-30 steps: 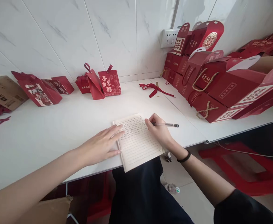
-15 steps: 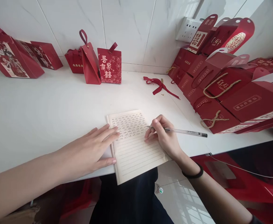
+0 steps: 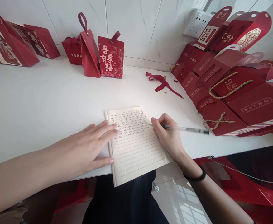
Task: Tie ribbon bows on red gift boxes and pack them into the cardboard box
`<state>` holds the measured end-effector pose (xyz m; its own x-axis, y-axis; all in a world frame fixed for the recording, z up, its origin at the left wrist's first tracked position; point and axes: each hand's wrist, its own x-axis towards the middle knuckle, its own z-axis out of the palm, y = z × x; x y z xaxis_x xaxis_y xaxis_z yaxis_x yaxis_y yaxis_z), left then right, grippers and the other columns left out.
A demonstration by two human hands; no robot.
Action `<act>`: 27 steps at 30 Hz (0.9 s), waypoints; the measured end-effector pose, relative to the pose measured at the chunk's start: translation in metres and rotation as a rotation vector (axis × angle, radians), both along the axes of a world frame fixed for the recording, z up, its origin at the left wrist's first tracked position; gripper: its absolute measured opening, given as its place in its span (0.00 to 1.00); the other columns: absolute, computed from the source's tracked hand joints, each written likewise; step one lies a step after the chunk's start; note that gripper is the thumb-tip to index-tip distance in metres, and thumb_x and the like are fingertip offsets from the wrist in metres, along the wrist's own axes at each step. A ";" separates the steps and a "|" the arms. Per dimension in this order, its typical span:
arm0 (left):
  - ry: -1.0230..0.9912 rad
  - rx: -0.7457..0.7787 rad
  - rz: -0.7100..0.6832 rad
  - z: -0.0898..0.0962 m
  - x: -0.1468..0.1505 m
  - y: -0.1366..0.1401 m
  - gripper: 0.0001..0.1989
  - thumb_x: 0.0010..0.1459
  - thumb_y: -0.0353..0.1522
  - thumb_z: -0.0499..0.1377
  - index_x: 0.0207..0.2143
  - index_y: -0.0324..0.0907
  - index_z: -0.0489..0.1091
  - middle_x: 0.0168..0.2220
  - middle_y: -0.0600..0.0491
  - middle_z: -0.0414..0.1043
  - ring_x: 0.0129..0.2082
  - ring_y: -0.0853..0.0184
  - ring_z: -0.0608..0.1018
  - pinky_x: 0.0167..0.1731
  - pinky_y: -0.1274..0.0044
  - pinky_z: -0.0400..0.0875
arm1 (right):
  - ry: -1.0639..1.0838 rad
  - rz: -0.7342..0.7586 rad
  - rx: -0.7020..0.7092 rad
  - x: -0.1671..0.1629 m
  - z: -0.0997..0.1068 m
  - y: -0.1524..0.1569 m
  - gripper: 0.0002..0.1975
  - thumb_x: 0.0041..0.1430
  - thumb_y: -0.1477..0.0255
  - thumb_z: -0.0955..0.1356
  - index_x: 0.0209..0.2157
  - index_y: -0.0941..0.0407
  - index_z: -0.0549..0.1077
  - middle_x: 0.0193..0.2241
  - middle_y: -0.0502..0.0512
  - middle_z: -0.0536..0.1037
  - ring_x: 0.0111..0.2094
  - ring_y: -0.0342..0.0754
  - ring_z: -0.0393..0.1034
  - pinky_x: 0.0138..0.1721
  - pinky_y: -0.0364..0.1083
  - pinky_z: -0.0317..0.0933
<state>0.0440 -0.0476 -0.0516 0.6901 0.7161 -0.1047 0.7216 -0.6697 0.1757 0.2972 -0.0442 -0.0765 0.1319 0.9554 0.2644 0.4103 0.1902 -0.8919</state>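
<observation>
A lined notebook lies at the front edge of the white table, its lower part jutting past the edge. Rows of small handwritten figures fill the upper half of the page; the lower lines are blank. My left hand rests flat with fingers spread, its fingertips on the notebook's left margin. Between the fingers of my right hand is a clear pen with a dark end cap, slightly blurred. The pen's tip points left, over the right side of the page near the written rows; whether it touches the paper I cannot tell.
Red gift boxes with rope handles are stacked at the right. Other red boxes stand along the tiled wall. A red ribbon lies on the white table. A wall socket is behind the stack.
My right hand with the pen has shifted slightly right and up, toward the page's right edge. My left hand stays on the notebook. The whole view has tilted a little.
</observation>
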 end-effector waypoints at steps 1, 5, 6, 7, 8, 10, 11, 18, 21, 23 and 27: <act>0.009 -0.001 -0.001 0.000 0.000 0.000 0.32 0.56 0.50 0.48 0.58 0.44 0.58 0.61 0.52 0.55 0.61 0.56 0.57 0.58 0.64 0.55 | -0.035 -0.005 -0.026 0.000 0.000 0.001 0.15 0.56 0.68 0.65 0.20 0.56 0.57 0.17 0.45 0.60 0.19 0.41 0.53 0.23 0.41 0.50; -0.010 -0.006 0.010 0.001 -0.001 0.000 0.31 0.56 0.50 0.49 0.58 0.45 0.58 0.61 0.53 0.55 0.61 0.56 0.57 0.58 0.64 0.55 | -0.073 0.001 -0.096 0.000 0.000 0.003 0.16 0.53 0.69 0.65 0.18 0.56 0.54 0.15 0.44 0.56 0.18 0.40 0.49 0.20 0.41 0.45; -0.012 -0.007 0.011 0.001 -0.001 0.000 0.31 0.56 0.49 0.49 0.58 0.45 0.58 0.61 0.53 0.55 0.61 0.55 0.57 0.58 0.64 0.55 | -0.074 0.006 -0.108 0.000 0.000 0.003 0.16 0.52 0.70 0.65 0.18 0.56 0.53 0.15 0.44 0.55 0.18 0.40 0.48 0.20 0.41 0.44; -0.009 -0.013 0.010 0.002 0.000 0.000 0.31 0.57 0.49 0.49 0.58 0.44 0.58 0.61 0.52 0.55 0.61 0.55 0.57 0.58 0.64 0.55 | -0.079 0.011 -0.114 0.000 0.000 0.003 0.16 0.51 0.70 0.65 0.18 0.56 0.53 0.15 0.44 0.54 0.18 0.40 0.47 0.19 0.40 0.44; -0.002 -0.021 0.012 0.002 0.000 0.000 0.31 0.57 0.48 0.49 0.58 0.43 0.57 0.61 0.51 0.55 0.61 0.55 0.57 0.58 0.64 0.54 | -0.088 0.017 -0.116 -0.001 0.000 0.002 0.16 0.51 0.70 0.64 0.18 0.56 0.52 0.15 0.44 0.53 0.19 0.40 0.46 0.19 0.40 0.43; 0.004 -0.040 0.019 0.004 0.001 -0.001 0.31 0.57 0.48 0.49 0.58 0.42 0.57 0.61 0.50 0.55 0.61 0.55 0.56 0.58 0.64 0.54 | -0.102 0.021 -0.105 -0.001 0.001 0.002 0.15 0.50 0.72 0.64 0.18 0.56 0.51 0.15 0.44 0.51 0.19 0.40 0.44 0.19 0.40 0.41; 0.000 -0.047 0.023 0.004 0.002 -0.001 0.31 0.57 0.48 0.50 0.58 0.42 0.57 0.61 0.50 0.55 0.61 0.55 0.56 0.58 0.63 0.53 | -0.105 0.018 -0.098 -0.001 0.001 0.002 0.15 0.50 0.72 0.64 0.18 0.56 0.51 0.15 0.44 0.51 0.19 0.40 0.44 0.19 0.40 0.41; 0.009 -0.072 0.034 0.002 0.001 0.000 0.31 0.56 0.49 0.49 0.59 0.46 0.57 0.62 0.52 0.53 0.61 0.55 0.55 0.59 0.64 0.51 | -0.081 -0.006 -0.103 -0.002 0.003 0.001 0.14 0.49 0.73 0.63 0.17 0.56 0.52 0.15 0.44 0.53 0.19 0.40 0.46 0.20 0.40 0.43; -0.026 -0.071 0.039 0.001 0.001 0.000 0.31 0.56 0.49 0.49 0.58 0.46 0.58 0.61 0.52 0.54 0.61 0.55 0.56 0.59 0.64 0.52 | -0.086 -0.024 -0.099 -0.003 0.004 0.001 0.14 0.49 0.73 0.63 0.17 0.56 0.53 0.15 0.45 0.53 0.19 0.40 0.46 0.20 0.40 0.43; -0.053 -0.067 0.039 0.000 0.001 0.000 0.31 0.55 0.49 0.50 0.58 0.46 0.59 0.60 0.51 0.56 0.61 0.54 0.56 0.59 0.64 0.52 | -0.101 -0.031 -0.086 -0.003 0.004 0.001 0.14 0.47 0.74 0.63 0.16 0.56 0.52 0.15 0.44 0.52 0.19 0.40 0.45 0.19 0.41 0.42; -0.056 -0.072 0.043 0.000 0.001 0.000 0.30 0.55 0.49 0.51 0.58 0.46 0.59 0.60 0.51 0.56 0.61 0.55 0.56 0.58 0.64 0.53 | -0.102 -0.042 -0.084 -0.004 0.004 0.001 0.14 0.48 0.75 0.63 0.16 0.56 0.51 0.15 0.44 0.52 0.19 0.40 0.45 0.19 0.41 0.42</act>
<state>0.0447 -0.0475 -0.0511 0.6653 0.7370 -0.1191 0.7368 -0.6226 0.2636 0.2933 -0.0437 -0.0728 0.1493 0.9688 0.1980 0.5056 0.0973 -0.8572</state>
